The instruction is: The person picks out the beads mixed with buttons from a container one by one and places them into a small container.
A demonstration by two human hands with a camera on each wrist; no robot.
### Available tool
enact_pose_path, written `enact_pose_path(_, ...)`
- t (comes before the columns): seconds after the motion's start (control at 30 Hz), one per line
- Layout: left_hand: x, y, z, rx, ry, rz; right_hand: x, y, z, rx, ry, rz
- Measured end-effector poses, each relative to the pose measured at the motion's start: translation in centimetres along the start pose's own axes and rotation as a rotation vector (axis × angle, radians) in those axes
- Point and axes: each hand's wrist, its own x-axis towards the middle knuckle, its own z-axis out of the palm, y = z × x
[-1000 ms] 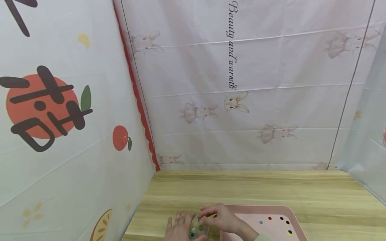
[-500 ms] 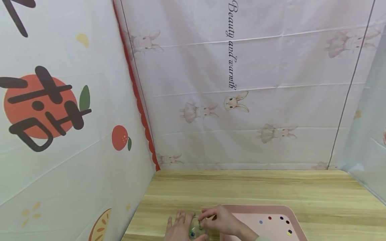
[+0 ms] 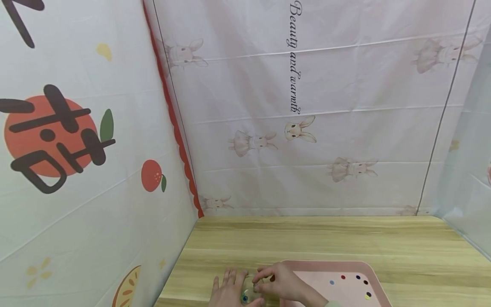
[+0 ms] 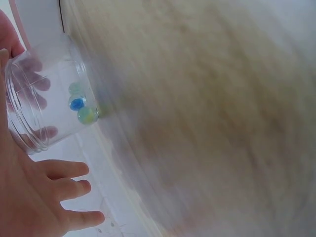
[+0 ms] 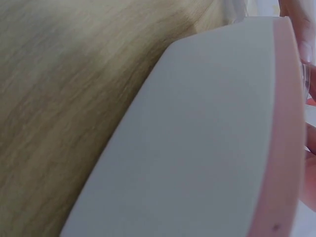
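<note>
A clear jar (image 4: 52, 94) stands on the table with several glass marbles (image 4: 78, 103) at its bottom, one bright blue. My left hand (image 3: 227, 290) grips the jar's side between index finger and thumb. Its other fingers (image 4: 71, 190) stick out straight beside the jar. My right hand (image 3: 281, 281) is over the jar's mouth, thumb and index tips curled close together at the rim. Whether a small thing sits between those tips is too small and hidden to tell. In the right wrist view only parts of fingers (image 5: 298, 29) show past the tray's rim.
A pink tray (image 3: 322, 266) lies at the right under my right forearm. Several small round pieces in it are blue, red, dark and yellow, such as the red piece (image 3: 343, 277). The wooden table (image 3: 307, 238) meets printed white curtains (image 3: 245, 187) behind and at the sides.
My right fingertips have shifted slightly down and closer together over the jar, covering a green marble seen earlier. My left hand and the jar have stayed in place.
</note>
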Motion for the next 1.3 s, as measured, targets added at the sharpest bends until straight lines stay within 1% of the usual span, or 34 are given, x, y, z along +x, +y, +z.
enact_pose_path(0.07,0.0,0.1,0.0,-0.003,-0.003,-0.003,0.0,0.1,0.0,0.003,-0.003,0.007)
enact_pose_path(0.23,0.0,0.2,-0.1,0.0,0.006,0.0,0.0,0.2,-0.1,-0.009,-0.001,-0.01)
enact_pose_path(0.53,0.2,0.2,0.0,-0.011,-0.001,0.005,-0.3,-0.1,-0.3,-0.006,0.005,-0.001)
enact_pose_path(0.67,0.2,0.3,0.0,-0.001,-0.01,-0.002,-0.5,-0.3,-0.6,0.024,-0.001,0.016)
enact_pose_path(0.8,0.1,0.4,-0.1,-0.001,-0.02,-0.01,-0.7,-0.6,-1.2,0.047,-0.012,0.01)
enact_pose_path(0.87,0.1,0.4,0.0,0.001,-0.005,-0.006,-1.0,-0.8,-1.7,0.032,-0.009,0.004)
enact_pose_path(1.03,0.5,0.0,0.4,0.051,0.073,0.042,-1.8,-1.5,-3.3,0.016,0.007,-0.02)
enact_pose_path(1.1,0.7,-0.3,0.5,0.065,0.085,0.056,-2.2,-1.6,-3.8,0.0,0.02,-0.044)
enact_pose_path(1.2,0.6,-0.4,0.4,0.059,0.074,0.052,-2.9,-1.6,-4.4,-0.032,0.049,-0.062)
enact_pose_path(1.3,0.6,-0.4,0.3,0.058,0.074,0.052,-3.6,-1.2,-4.8,-0.065,0.054,-0.07)
